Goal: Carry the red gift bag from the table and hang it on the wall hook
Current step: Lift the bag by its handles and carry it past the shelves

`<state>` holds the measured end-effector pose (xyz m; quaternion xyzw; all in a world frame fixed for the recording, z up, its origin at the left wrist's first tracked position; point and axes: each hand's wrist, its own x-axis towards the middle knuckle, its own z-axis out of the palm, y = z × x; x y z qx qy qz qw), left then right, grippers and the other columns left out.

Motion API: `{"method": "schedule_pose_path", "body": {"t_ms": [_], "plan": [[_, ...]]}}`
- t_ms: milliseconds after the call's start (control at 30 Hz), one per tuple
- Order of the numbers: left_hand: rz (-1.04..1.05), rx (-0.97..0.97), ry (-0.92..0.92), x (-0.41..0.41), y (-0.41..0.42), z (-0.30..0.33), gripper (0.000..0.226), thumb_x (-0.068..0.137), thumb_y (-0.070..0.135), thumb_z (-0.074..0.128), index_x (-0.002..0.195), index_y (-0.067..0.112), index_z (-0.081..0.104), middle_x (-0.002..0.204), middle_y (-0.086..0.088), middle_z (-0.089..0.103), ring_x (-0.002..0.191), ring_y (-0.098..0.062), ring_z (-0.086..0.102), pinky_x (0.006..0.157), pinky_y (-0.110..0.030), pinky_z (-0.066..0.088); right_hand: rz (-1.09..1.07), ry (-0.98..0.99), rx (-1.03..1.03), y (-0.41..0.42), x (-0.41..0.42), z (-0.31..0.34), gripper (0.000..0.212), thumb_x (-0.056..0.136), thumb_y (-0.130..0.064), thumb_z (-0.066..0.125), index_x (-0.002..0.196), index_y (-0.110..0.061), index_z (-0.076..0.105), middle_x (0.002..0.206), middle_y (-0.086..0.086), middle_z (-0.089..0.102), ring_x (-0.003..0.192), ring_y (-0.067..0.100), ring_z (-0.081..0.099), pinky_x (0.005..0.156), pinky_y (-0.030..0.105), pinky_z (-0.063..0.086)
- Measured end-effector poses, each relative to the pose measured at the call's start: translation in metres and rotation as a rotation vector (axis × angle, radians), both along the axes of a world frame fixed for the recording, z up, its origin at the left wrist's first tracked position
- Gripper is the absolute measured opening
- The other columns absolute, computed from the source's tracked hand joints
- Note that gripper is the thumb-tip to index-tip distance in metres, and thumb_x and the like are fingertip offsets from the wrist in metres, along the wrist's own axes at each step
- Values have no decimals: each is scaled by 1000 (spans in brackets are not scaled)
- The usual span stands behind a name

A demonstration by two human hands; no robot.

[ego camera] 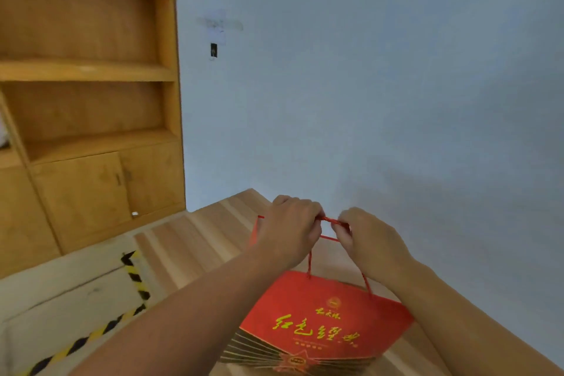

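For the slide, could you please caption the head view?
Both hands grip the red gift bag's cord handles above the table, facing the wall hook.

The light was soft, even and rather dim, with a cool cast on the wall (366,70). A faint broad shadow lay on the wall at right, above the hands. There was no glare. The whole picture was slightly blurred; the hook (214,50) on the far wall was smeared. Wide-angle distortion bent the shelves (88,70) at left and tilted the floor (76,299).
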<state>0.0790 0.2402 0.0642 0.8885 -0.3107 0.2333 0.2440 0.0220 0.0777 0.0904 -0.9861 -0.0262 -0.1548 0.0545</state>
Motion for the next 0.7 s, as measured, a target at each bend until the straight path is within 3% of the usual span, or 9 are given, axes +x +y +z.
{"method": "schedule_pose_path", "body": {"t_ms": [133,267,367,500,633,700], "plan": [[152,-79,-16,-2,60,6,18,94,22,54,100,26,70,86,6,73,78,-16,64,83,-35,48,200,-47,205,43,22,1,18,99,-35,55,84,-27,59,74,-7,57,67,8,54,57,26,36],[314,-25,-1,-14,140,9,16,93,19,57,99,21,71,88,4,75,79,-19,66,77,-34,47,397,-20,279,116,50,-5,12,98,-33,57,88,-36,53,79,-18,53,73,6,52,64,23,38],[470,-41,5,-17,204,4,16,93,19,60,101,20,73,90,3,77,80,-19,68,71,-35,51,518,-34,239,182,71,-9,17,101,-33,53,98,-23,65,90,-8,63,85,15,59,75,36,51],[592,-68,0,-20,280,0,12,93,18,63,99,21,73,88,5,76,81,-19,67,75,-40,54,616,22,199,265,90,-12,20,104,-35,48,98,-21,62,91,-6,60,84,15,59,64,26,45],[679,-73,-5,-15,350,-1,12,94,18,62,101,20,71,91,4,75,83,-19,68,77,-40,53,724,5,237,344,117,-16,18,102,-32,53,93,-19,61,87,-3,57,82,19,56,68,39,51],[709,-101,-2,-10,382,-1,13,95,17,61,103,18,71,94,2,75,84,-19,68,77,-39,54,760,0,221,381,128,-15,18,102,-31,53,94,-18,62,87,-2,58,81,19,55,68,39,52]]}}
